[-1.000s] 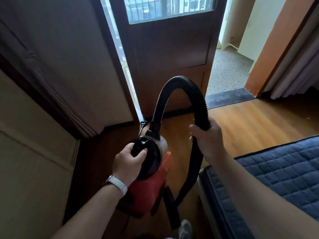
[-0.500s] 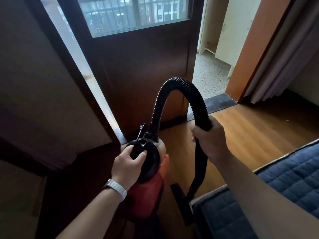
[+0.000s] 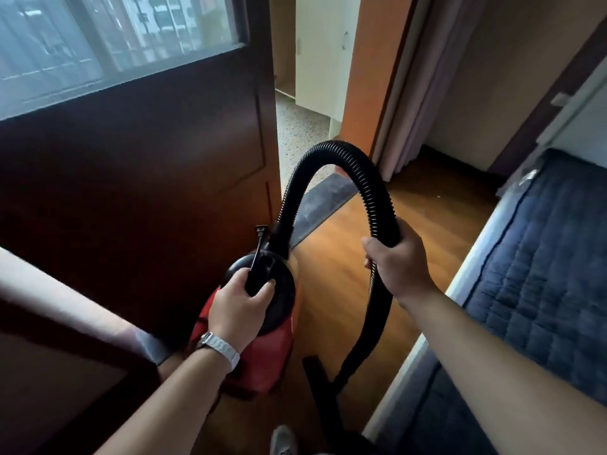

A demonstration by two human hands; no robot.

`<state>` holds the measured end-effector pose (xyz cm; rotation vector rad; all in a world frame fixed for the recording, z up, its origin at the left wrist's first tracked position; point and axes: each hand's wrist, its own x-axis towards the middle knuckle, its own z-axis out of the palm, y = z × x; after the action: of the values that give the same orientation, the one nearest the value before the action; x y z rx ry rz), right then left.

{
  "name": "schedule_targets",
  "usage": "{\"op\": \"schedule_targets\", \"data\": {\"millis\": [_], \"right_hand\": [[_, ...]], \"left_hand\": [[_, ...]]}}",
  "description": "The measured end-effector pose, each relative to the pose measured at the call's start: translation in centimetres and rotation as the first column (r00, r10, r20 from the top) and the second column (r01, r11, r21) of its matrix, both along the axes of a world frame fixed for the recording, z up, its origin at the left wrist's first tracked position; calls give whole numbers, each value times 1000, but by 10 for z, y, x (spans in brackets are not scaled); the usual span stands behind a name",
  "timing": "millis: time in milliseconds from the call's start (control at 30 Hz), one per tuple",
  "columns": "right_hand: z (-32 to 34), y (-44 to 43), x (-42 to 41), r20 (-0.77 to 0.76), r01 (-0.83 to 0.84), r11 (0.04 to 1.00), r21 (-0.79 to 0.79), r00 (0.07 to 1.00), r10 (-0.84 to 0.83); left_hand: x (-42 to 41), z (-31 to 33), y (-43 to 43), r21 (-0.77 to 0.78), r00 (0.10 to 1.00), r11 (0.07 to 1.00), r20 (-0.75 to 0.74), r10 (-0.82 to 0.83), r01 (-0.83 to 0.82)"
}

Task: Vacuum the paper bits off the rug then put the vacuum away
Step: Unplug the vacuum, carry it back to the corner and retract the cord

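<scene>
The red-and-black vacuum (image 3: 262,339) hangs upright from the left hand (image 3: 241,305) gripping its handle; its ribbed black hose (image 3: 345,159) arches over into the right hand's (image 3: 399,262) closed grip.

The dark brown wooden door with a glass pane (image 3: 147,165) fills the upper left and centre left of the frame and closes off that side. The red vacuum body (image 3: 262,353), held by the left hand (image 3: 239,307), hangs just beside the door's lower panel. Right of the door's edge, a narrow doorway gap (image 3: 300,133) stands open onto speckled floor, with a grey threshold strip (image 3: 325,197) across its foot. The orange-brown wooden floor (image 3: 427,208) runs as an open lane through the centre, bounded on the right by the blue quilted pad (image 3: 542,274). The black ribbed hose (image 3: 345,156), gripped by the right hand (image 3: 400,261), arches across this lane, and its black nozzle (image 3: 320,382) hangs low at bottom centre. A pale curtain (image 3: 404,93) hangs at upper centre right
</scene>
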<state>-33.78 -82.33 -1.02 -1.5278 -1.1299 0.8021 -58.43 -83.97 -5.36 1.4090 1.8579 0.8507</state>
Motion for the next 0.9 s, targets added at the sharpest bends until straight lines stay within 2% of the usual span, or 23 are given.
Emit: {"op": "schedule_targets", "data": {"millis": [167, 400, 533, 767, 900], "right_hand": [[2, 42, 16, -31, 94, 996, 5, 995, -94], [-11, 120, 46, -48, 174, 985, -2, 984, -174], [-24, 179, 83, -71, 209, 978, 5, 975, -209], [-20, 273, 168, -64, 232, 973, -13, 971, -232], [-12, 316, 213, -61, 290, 957, 3, 955, -289]], "left_hand": [[10, 3, 76, -3, 994, 995, -54, -98, 98], [56, -5, 167, -19, 983, 983, -33, -182, 182], [98, -14, 224, -31, 974, 974, -9, -225, 225], [174, -9, 325, -55, 968, 969, -47, -245, 242], [210, -3, 375, -30, 945, 950, -95, -312, 311]]}}
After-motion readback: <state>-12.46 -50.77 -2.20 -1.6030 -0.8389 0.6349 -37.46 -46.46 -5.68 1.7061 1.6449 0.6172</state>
